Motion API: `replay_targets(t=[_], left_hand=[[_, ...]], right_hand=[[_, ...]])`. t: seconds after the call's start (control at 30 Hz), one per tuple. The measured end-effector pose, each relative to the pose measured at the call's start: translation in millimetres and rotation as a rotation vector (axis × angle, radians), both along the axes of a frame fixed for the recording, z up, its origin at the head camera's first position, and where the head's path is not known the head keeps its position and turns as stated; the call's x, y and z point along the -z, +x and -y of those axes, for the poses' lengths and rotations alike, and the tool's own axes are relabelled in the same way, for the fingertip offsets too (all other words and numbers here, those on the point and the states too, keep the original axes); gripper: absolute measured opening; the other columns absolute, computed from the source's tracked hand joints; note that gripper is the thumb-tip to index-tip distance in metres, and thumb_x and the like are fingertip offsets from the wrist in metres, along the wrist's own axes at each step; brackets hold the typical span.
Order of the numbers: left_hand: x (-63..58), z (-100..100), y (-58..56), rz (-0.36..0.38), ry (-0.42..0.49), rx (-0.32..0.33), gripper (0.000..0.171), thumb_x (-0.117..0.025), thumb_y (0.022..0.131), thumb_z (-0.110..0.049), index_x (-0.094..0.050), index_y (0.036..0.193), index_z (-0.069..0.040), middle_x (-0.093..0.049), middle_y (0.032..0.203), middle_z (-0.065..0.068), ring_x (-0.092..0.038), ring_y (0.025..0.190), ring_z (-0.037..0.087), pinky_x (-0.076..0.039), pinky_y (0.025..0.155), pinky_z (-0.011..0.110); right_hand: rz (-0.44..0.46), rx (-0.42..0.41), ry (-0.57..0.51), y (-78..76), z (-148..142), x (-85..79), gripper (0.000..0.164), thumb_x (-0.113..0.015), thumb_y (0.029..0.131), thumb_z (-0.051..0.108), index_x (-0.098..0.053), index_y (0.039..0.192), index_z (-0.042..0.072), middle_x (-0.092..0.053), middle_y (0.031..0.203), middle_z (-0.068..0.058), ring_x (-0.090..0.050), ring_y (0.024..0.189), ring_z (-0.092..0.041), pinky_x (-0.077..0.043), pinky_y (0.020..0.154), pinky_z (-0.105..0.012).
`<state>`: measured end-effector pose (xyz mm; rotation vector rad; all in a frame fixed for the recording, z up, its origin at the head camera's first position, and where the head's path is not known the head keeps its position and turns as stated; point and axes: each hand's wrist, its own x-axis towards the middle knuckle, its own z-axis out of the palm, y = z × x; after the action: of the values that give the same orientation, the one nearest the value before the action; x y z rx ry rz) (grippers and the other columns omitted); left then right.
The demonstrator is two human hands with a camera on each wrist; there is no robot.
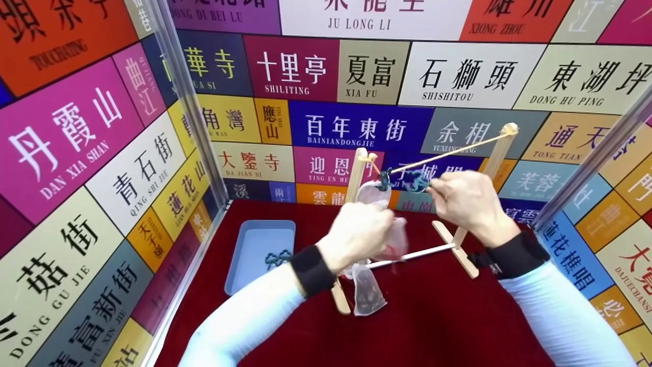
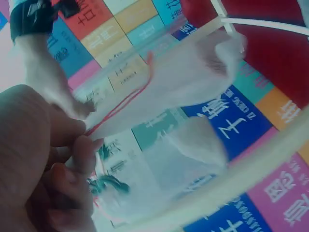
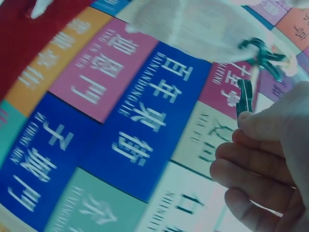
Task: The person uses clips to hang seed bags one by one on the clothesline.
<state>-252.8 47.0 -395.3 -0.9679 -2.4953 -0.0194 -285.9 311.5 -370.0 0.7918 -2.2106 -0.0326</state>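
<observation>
My left hand point(image 1: 359, 232) pinches a sheer white drawstring bag point(image 2: 169, 87) by its red cord point(image 2: 118, 107), and the bag hangs beneath the fingers. Between the thumb and forefinger of my right hand point(image 1: 461, 196) is a small dark green clip point(image 3: 245, 99). A cord point(image 1: 453, 152) runs between the posts of a wooden stand point(image 1: 491, 163). Near its left end, another green clip point(image 1: 384, 179) sits at the top of a second sheer bag point(image 1: 374, 194). My left hand is just below that bag; my right hand is close under the cord.
To the left is a blue tray point(image 1: 237, 260) with green clips point(image 1: 277, 259) in it. A third sheer bag point(image 1: 369, 293) is by the stand's left foot point(image 1: 340, 299). A white crossbar point(image 1: 423, 252) joins the feet. Printed panels point(image 1: 367, 127) enclose the red tabletop point(image 1: 438, 326).
</observation>
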Motion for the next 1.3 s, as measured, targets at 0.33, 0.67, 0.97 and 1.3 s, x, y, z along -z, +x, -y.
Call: replay_targets(t=[0.33,0.67,0.97,1.3], left_hand=[[-29.8,-34.5,-40.4,-0.449,0.067,0.086,0.042,-0.053,0.116,-0.041,-0.085,0.094,-0.025,-0.075,0.108,-0.003,-0.065,0.109,0.021,-0.054,0.090,0.035],[-43.4,-41.6,-70.6,-0.172,0.114,-0.163,0.034,-0.058,0.112,-0.050,-0.087,0.111,-0.032,-0.079,0.109,-0.009,-0.067,0.108,0.019,-0.050,0.097,0.040],[-47.5,-44.1,-72.2,-0.124,0.043,-0.206,0.021,-0.069,0.107,-0.046,-0.080,0.102,-0.029,-0.082,0.089,-0.007,-0.078,0.087,0.017,-0.047,0.101,0.044],[-46.0,-41.1,-69.5,-0.103,-0.006,-0.224,0.022,-0.078,0.098,-0.040,-0.082,0.114,-0.025,-0.084,0.110,-0.002,-0.070,0.110,0.026,-0.041,0.116,0.051]], right_hand=[[0.268,0.274,0.126,-13.0,6.0,-74.9,0.033,-0.073,0.096,0.013,-0.062,0.066,0.006,-0.062,0.062,-0.013,-0.056,0.053,-0.033,-0.054,0.048,-0.053],[0.439,0.309,0.285,-31.8,13.4,-98.9,0.011,-0.082,0.091,0.009,-0.078,0.082,0.004,-0.074,0.077,-0.016,-0.067,0.067,-0.037,-0.062,0.064,-0.059],[0.555,0.167,0.264,-41.0,27.2,-82.3,0.006,-0.086,0.093,0.012,-0.091,0.096,0.011,-0.085,0.089,-0.011,-0.075,0.080,-0.037,-0.067,0.078,-0.061],[0.498,0.098,0.277,-45.3,38.3,-68.9,0.005,-0.086,0.093,0.014,-0.089,0.089,0.012,-0.083,0.083,-0.010,-0.074,0.076,-0.038,-0.065,0.074,-0.061]])
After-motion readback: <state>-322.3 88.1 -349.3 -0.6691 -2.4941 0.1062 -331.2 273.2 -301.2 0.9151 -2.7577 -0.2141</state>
